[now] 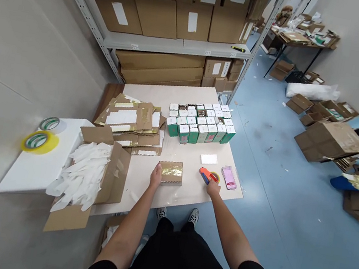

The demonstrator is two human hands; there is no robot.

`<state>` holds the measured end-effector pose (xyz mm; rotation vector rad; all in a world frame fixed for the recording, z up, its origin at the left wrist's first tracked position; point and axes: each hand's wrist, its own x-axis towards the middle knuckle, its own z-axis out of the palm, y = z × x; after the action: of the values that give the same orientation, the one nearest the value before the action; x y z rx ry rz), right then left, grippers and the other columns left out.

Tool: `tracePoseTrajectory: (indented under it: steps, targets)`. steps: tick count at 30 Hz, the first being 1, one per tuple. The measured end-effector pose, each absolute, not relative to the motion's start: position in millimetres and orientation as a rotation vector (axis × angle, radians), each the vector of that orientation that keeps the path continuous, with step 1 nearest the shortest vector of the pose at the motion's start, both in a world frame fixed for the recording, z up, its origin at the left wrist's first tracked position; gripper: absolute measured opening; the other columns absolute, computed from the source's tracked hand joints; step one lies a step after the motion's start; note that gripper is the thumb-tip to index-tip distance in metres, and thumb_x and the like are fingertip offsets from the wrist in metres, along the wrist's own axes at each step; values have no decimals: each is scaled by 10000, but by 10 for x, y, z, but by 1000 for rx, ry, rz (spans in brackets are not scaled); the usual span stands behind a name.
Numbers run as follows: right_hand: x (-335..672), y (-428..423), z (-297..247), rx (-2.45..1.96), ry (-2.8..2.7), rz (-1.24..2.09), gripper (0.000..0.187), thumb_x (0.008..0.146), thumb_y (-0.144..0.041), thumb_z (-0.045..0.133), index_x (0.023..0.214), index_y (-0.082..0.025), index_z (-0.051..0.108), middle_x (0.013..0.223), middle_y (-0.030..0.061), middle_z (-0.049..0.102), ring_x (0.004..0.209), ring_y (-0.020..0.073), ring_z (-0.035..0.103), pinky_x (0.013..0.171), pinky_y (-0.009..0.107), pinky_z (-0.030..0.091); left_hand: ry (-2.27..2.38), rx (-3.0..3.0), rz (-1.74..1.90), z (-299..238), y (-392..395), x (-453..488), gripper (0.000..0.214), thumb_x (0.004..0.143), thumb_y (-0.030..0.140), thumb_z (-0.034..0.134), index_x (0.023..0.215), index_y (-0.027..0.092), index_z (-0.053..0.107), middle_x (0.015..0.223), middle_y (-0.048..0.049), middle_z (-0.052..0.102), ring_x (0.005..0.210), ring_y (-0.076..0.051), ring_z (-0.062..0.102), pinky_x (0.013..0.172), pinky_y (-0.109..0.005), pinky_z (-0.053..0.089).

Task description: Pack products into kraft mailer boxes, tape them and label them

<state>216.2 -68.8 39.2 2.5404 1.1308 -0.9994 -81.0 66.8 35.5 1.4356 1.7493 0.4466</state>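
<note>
A small cardboard box [172,171] with shiny tape across its top lies near the front edge of the table. My left hand [156,176] grips its left side, fingers partly hidden. To the right, my right hand [213,188] is closed on the handle of an orange and blue tape dispenser [205,174] that carries a yellow-edged roll. Between the dispenser and the rows of small boxes lies a white card [209,159]. A pink phone-like object [229,178], blurred out, rests just right of my right hand.
Rows of white-and-green boxes [202,131] stand at the back right of the table [141,192]. Flattened cardboard [137,138] is piled left. An open carton of white strips [117,174] sits beside tape rolls [36,141]. A shelf [178,44] rises behind; a person sits far right.
</note>
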Motion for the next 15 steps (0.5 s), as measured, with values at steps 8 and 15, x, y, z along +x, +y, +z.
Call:
tracePoseTrajectory:
  steps: [8, 15]
  targets:
    - [1741, -557, 437, 2936, 1304, -1177, 474, 1025, -317, 367, 1388, -134, 611, 1325, 153, 688, 1275, 261, 606, 1034, 317, 454, 1686, 1361, 559, 299, 659, -814, 594, 1098, 499, 253, 1513, 172, 526, 1568, -76, 531, 1478, -210, 459, 1228, -299, 341]
    - [791, -259, 534, 3052, 1540, -1561, 542, 991, -542, 451, 1368, -193, 622, 1265, 133, 729, 1182, 289, 658, 987, 339, 482, 1549, 1195, 712, 209, 690, -858, 589, 1050, 570, 419, 1473, 190, 575, 1560, -101, 538, 1487, -250, 449, 1243, -346, 322]
